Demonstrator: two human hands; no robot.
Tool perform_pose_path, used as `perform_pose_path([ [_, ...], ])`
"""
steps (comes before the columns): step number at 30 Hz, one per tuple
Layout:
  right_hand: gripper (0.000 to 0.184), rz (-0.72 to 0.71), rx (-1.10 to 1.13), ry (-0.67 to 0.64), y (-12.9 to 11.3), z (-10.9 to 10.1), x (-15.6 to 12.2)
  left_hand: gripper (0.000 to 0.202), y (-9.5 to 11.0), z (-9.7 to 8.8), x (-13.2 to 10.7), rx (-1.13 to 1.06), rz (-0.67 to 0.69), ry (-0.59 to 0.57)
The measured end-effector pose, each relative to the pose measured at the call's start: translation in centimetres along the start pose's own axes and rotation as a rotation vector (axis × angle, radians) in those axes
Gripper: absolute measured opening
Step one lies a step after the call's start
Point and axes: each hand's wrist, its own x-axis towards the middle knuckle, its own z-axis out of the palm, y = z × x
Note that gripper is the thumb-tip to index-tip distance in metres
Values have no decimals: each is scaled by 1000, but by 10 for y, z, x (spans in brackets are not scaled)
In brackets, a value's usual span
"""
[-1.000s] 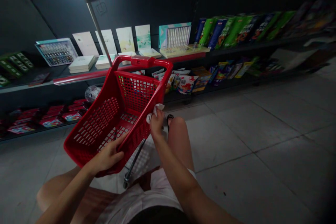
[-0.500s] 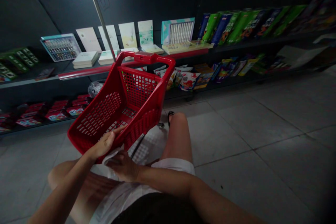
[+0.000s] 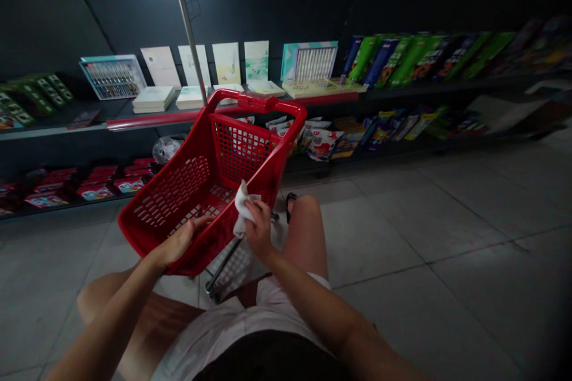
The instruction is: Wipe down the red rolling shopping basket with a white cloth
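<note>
Risen from the basket's near corner, the right hand (image 3: pixel 258 227) now pinches a white cloth (image 3: pixel 242 208) shut against the side rim of a red plastic shopping basket (image 3: pixel 268 162), which sits tilted above the person's thighs (image 3: pixel 134 315). The left hand (image 3: pixel 181 242), fingers loosely curled, grips the near wall, steadying the basket against that pressure. Beyond, colourful packets (image 3: pixel 322 144) line a dark shelf (image 3: pixel 58 132).

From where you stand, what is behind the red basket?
Colourful packets on a low shelf and a plastic bag show; the red basket covers what lies directly behind it.
</note>
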Motion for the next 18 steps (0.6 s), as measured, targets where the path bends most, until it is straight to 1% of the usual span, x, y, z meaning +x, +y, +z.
perform_pose_path([
  [1,46,88,15,52,-9,2,3,91,0,1,1,20,28,-7],
  [2,48,135,35,69,-18,6,4,90,1,1,2,52,59,-8],
  [3,50,143,55,55,-28,11,0,90,3,1,3,93,89,3],
  [4,51,113,75,11,-38,16,-6,91,5,-1,4,142,112,17],
  [5,50,45,96,-57,-47,20,-14,92,9,-3,7,197,124,30],
  [6,48,-73,122,-146,-54,23,-23,91,13,-4,10,257,125,41],
  [8,41,-413,189,-336,-62,25,-37,84,27,-6,17,401,98,49],
  [9,37,-566,220,-391,-63,22,-39,79,35,-6,21,478,77,54],
  [10,33,-657,238,-407,-61,17,-37,75,44,-3,25,552,59,70],
  [11,31,-669,232,-385,-56,11,-29,71,52,0,29,607,50,109],
  [12,30,-606,199,-329,-50,2,-18,68,60,5,33,638,58,150],
  [14,34,-367,65,-173,-32,-17,16,64,72,18,41,679,78,220],
  [16,40,-168,-93,-19,-11,-34,53,60,77,32,48,809,30,270],
  [17,42,-113,-154,28,0,-40,70,59,78,39,51,918,-17,298],
  [18,43,-106,-209,32,11,-43,86,57,78,45,53,1036,-62,325],
])
